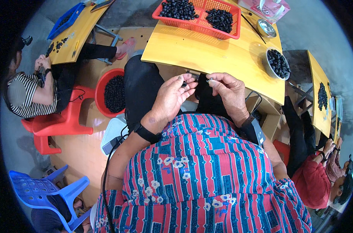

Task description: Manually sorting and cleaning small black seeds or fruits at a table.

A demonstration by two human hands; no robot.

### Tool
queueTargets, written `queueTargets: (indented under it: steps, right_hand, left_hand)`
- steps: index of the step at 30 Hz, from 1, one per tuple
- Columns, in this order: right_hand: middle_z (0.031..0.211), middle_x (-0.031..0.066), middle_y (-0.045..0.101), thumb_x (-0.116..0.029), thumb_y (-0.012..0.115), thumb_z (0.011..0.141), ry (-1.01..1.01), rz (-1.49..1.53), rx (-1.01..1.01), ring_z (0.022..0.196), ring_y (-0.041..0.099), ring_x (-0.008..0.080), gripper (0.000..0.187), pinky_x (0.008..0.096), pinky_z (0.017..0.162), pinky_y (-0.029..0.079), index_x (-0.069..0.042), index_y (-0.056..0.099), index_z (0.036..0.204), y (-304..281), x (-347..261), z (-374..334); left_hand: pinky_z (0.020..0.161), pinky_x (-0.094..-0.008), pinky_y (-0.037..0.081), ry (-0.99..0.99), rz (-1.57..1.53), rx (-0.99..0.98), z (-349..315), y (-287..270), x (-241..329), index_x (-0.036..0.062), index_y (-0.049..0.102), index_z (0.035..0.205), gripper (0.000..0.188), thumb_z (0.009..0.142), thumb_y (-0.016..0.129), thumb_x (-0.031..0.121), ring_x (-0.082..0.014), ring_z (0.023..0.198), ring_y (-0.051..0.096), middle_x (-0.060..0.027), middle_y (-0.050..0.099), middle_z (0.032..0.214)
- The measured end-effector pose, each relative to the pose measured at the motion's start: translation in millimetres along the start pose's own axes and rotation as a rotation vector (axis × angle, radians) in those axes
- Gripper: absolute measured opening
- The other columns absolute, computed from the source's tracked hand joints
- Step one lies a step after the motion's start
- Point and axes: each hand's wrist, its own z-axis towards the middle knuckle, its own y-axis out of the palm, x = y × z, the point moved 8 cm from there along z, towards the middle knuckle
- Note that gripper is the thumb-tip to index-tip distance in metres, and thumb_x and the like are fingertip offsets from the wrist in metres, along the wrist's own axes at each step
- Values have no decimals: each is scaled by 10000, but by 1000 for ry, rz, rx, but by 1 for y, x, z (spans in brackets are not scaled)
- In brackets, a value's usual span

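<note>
Both my hands are raised over my lap, just in front of the yellow table's near edge. In my left hand (171, 95), thumb and curled fingers hold a small black round part (184, 84). A short gap away, my right hand (227, 92) is closed in a pinch, thumb against forefinger. Something tiny and pale may show at its fingertips, too small to name. On the table (196, 48) ahead, a red plastic basket (192, 25) with two compartments carries heaps of small black parts. To the right, a white bowl (268, 66) is filled with similar black rings.
A metal bowl (266, 28), a dark thin stick (252, 25) and a pink tissue box (267, 8) lie at the far right. By my left leg stands a red tub (99, 93) of black parts. Red (64, 120) and blue chairs (40, 186) are leftward. Other people work at both sides.
</note>
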Motion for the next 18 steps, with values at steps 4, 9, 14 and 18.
queueTargets:
  steps: [4, 9, 14, 18]
  right_hand:
    - [726, -13, 625, -51, 644, 828, 32, 48, 9, 573, 510, 38, 125, 178, 530, 431, -7, 685, 937, 2, 5, 1]
    - [730, -7, 628, -45, 640, 832, 18, 64, -9, 574, 506, 36, 127, 176, 523, 426, -2, 679, 945, 5, 6, 0]
    - [726, -7, 627, -39, 636, 834, 26, 94, -7, 573, 503, 33, 128, 177, 516, 417, -6, 680, 949, 4, 7, -1]
    - [718, -11, 621, -40, 636, 834, 13, 78, 3, 568, 493, 32, 130, 178, 516, 413, -10, 681, 953, 5, 4, -1]
  left_hand:
    - [973, -375, 423, 14, -49, -97, 0, 6, 3, -50, 467, 1212, 338, 969, 429, 183, -269, 1128, 527, -166, 538, 1185]
    - [997, -367, 415, -21, -24, -174, -4, 20, 4, -67, 442, 1239, 328, 971, 390, 116, -276, 1143, 521, -174, 504, 1232]
    - [963, -330, 449, -21, 32, -192, -6, 26, 6, -64, 449, 1235, 313, 974, 380, 95, -248, 1115, 543, -157, 512, 1207]
    - [905, -289, 486, 26, 117, -165, -10, 29, 11, -43, 464, 1239, 307, 964, 428, 87, -215, 1068, 575, -136, 535, 1166]
